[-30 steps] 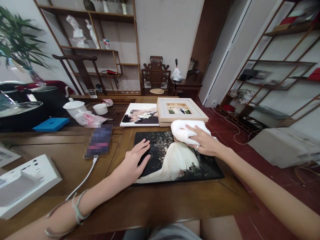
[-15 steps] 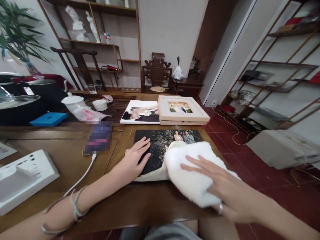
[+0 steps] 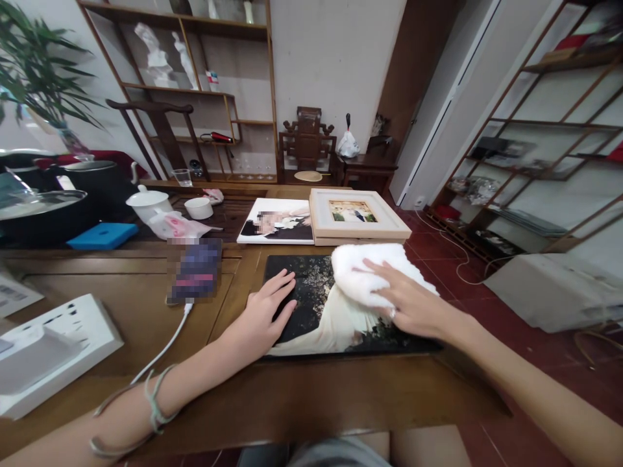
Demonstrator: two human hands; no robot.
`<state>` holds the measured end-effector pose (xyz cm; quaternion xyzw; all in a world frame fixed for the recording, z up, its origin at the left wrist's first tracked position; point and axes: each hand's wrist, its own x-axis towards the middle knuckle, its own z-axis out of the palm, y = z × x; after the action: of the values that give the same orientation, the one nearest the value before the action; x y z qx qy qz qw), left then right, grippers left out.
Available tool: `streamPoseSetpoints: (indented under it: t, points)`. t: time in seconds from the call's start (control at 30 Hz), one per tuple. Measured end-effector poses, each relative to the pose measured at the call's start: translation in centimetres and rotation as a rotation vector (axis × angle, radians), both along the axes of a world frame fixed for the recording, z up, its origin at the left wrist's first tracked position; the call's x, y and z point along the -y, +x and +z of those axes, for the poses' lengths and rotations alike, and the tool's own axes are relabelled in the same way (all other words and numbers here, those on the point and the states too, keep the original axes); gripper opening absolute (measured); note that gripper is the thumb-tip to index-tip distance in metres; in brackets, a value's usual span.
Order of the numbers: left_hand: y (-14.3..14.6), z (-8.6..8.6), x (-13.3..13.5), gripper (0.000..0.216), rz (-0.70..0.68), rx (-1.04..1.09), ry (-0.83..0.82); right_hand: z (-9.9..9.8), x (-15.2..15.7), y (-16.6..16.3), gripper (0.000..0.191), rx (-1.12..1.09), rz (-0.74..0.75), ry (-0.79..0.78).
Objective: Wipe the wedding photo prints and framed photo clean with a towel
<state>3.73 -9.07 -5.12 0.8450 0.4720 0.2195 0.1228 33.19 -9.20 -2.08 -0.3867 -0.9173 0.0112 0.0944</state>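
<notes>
A dark photo panel (image 3: 335, 331) with a pale flowing dress in its picture lies flat on the wooden table near its front edge. My left hand (image 3: 270, 308) rests on the panel's left edge, fingers spread and flat, holding nothing. A fluffy white cloth (image 3: 360, 269) covers the upper right part of the panel. Over the cloth lies my right hand (image 3: 413, 298), pressing and gripping it against the picture; part of its grip is hidden. The people in the printed photo are covered by the cloth.
Behind the panel are a white-edged photo print (image 3: 277, 224) and a pale wooden picture frame (image 3: 360, 217). To the left lie a phone (image 3: 197, 272) on a white cable, a power strip (image 3: 58, 357), a blue box (image 3: 104, 235) and a lidded white bowl (image 3: 148, 204).
My right hand has pushed the white cloth up and away from me across the panel, uncovering the dress and lower right corner. My left hand stays in place on the panel.
</notes>
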Motion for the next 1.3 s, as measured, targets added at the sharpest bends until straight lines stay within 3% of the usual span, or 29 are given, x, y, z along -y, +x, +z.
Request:
streamPoseSetpoints:
  t: [0.13, 0.23, 0.33, 0.53, 0.63, 0.77, 0.97, 1.03, 1.13, 1.3]
  points:
    - [0.1, -0.1, 0.0, 0.043, 0.004, -0.018, 0.005, 0.8, 6.4, -2.2, 0.026, 0.053, 0.112, -0.131]
    - [0.1, -0.1, 0.0, 0.043, -0.001, -0.033, 0.003, 1.1, 8.4, -2.9, 0.030, 0.081, 0.158, -0.176]
    - [0.1, 0.0, 0.0, 0.043, -0.010, -0.050, -0.001, 1.1, 6.6, -2.7, 0.036, 0.040, 0.161, -0.145]
    - [-0.1, 0.0, -0.1, 0.043, -0.021, -0.057, -0.009, 0.4, -2.0, -2.4, 0.033, 0.002, 0.019, 0.000]
    - [-0.1, 0.0, -0.1, 0.042, -0.024, -0.041, -0.001, -0.1, -4.3, -2.9, 0.034, 0.010, -0.047, 0.056]
    - [-0.2, 0.0, 0.0, 0.042, -0.007, -0.021, 0.009, 0.0, -2.5, -3.6, 0.038, 0.028, -0.012, 0.034]
    - [-0.2, -0.5, 0.0, 0.042, 0.025, 0.038, 0.003, 1.2, 6.5, -4.9, 0.028, 0.066, 0.134, -0.187]
    - [-0.2, -0.6, -0.1, 0.043, 0.017, 0.046, 0.008, 1.5, 8.3, -5.2, 0.027, 0.082, 0.186, -0.240]
    - [-0.3, -0.6, -0.2, 0.043, -0.005, 0.026, 0.013, 1.6, 7.7, -5.5, 0.039, 0.058, 0.190, -0.258]
    - [-0.3, -0.2, -0.2, 0.043, -0.020, 0.011, 0.006, 1.4, 0.8, -5.8, 0.041, 0.007, 0.081, -0.127]
